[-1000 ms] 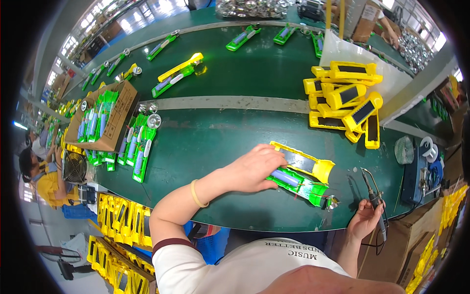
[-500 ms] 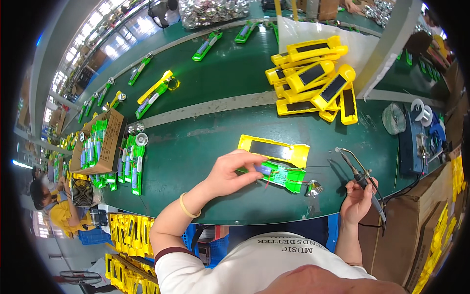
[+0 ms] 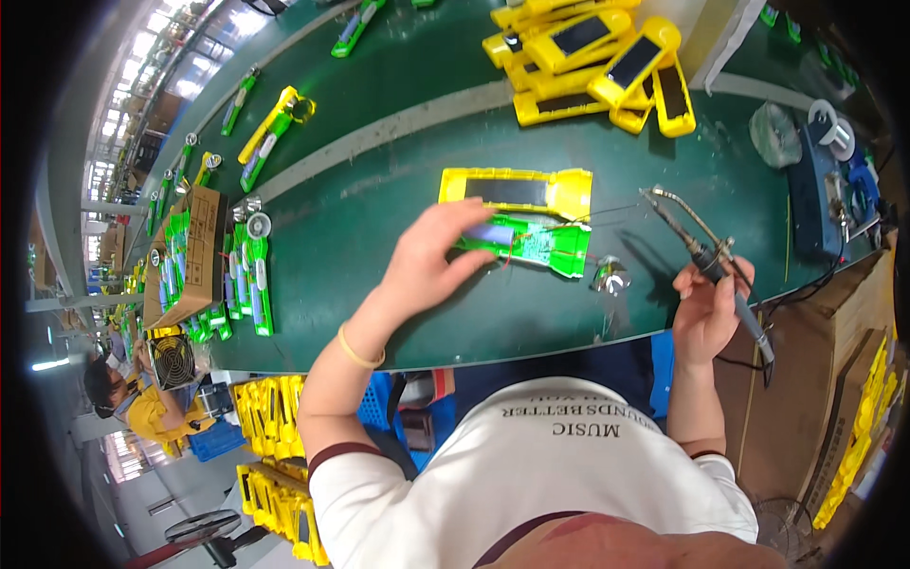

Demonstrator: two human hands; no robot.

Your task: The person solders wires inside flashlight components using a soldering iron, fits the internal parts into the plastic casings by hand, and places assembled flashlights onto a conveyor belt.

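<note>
A green flashlight housing (image 3: 567,251) lies on the bench, with a blue cylindrical battery (image 3: 490,233), a circuit board and thin wires in it. Across its left end, the thumb and fingers of my left hand (image 3: 427,254) grip it from both sides. Just beyond it lies a yellow flashlight shell (image 3: 569,192) with a dark panel. A shiny reflector cup (image 3: 610,276) sits off the housing's right end. My right hand (image 3: 706,313) is closed around a soldering iron (image 3: 703,258), its tip pointing up and left, apart from the housing. A thin wire strand (image 3: 614,210) stretches between housing and iron.
Yellow shells (image 3: 578,66) are piled at the far side. At right stand a blue soldering station (image 3: 820,204) and a solder spool (image 3: 831,128). A cardboard box (image 3: 201,256) of green housings is at left, where a co-worker in yellow (image 3: 156,408) sits. More assemblies lie on the far strip.
The view has shifted, so the bench things appear higher. My left hand stays at the housing's left end, its thumb and fingers slightly wider. The right hand still holds the soldering iron away from the housing.
</note>
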